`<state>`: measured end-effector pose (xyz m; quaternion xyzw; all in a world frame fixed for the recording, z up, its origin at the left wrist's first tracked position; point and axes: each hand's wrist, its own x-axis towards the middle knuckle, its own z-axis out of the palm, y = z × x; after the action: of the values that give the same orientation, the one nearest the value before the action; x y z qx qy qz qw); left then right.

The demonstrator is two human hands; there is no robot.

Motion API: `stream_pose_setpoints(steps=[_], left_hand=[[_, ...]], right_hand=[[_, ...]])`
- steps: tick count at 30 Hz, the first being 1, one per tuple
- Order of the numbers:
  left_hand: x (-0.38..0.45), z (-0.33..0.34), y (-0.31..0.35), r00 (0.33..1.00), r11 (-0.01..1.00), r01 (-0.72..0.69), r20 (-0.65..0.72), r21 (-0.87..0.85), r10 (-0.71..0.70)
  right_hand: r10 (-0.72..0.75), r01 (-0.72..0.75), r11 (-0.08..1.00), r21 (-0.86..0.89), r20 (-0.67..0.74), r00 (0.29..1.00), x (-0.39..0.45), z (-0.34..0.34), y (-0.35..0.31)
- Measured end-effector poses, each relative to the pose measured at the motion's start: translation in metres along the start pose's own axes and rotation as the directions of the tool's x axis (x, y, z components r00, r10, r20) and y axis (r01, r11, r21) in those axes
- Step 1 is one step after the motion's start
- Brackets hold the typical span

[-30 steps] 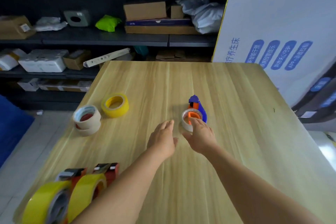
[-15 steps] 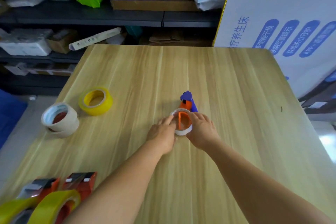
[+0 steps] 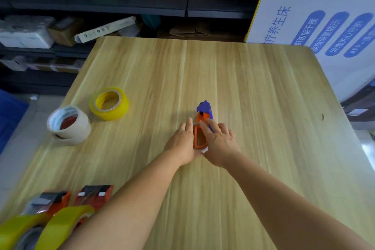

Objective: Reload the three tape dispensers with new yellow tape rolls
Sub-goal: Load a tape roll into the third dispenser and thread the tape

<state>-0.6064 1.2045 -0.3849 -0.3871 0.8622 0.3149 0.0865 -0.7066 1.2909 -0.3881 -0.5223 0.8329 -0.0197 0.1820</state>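
An orange and blue tape dispenser [image 3: 199,135] stands on the wooden table [image 3: 253,95] near its middle, with a nearly used-up white roll on it. My left hand [image 3: 181,143] presses against its left side and my right hand [image 3: 218,143] clasps its right side, fingers over the top. A new yellow tape roll [image 3: 109,103] lies flat at the left. Two orange dispensers [image 3: 92,197] loaded with yellow tape [image 3: 63,225] sit at the near left corner.
Two stacked whitish empty tape cores [image 3: 68,125] lie left of the yellow roll. Dark shelves [image 3: 97,4] with boxes and bags stand behind the table. A large white printed box [image 3: 316,26] leans at the right edge.
Both hands closed in from the near side onto the dispenser and now grip it from either side. The dispenser has been tipped upright; the camera moved closer.
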Motion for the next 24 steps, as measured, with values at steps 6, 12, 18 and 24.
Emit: stream_pose_setpoints(steps=[6,12,18,24], left_hand=[[0.0,-0.004,-0.009,0.999,0.988,-0.026,-0.042,-0.151,0.02],[-0.002,-0.007,-0.017,0.999,0.965,-0.036,0.012,-0.259,0.041],[-0.009,-0.023,-0.023,1.0,0.82,-0.005,-0.01,-0.572,0.0],[-0.02,-0.047,-0.045,0.972,0.923,-0.014,-0.222,-0.386,-0.078]], right_hand=[[0.012,-0.013,0.998,0.063,0.014,1.0,-0.006,0.0,-0.005],[0.0,0.001,0.989,0.148,-0.01,1.0,-0.004,-0.009,-0.005],[-0.05,0.07,0.979,0.191,-0.109,0.993,-0.002,-0.025,-0.012],[-0.081,0.083,0.957,0.276,-0.019,0.997,0.01,-0.035,-0.056]])
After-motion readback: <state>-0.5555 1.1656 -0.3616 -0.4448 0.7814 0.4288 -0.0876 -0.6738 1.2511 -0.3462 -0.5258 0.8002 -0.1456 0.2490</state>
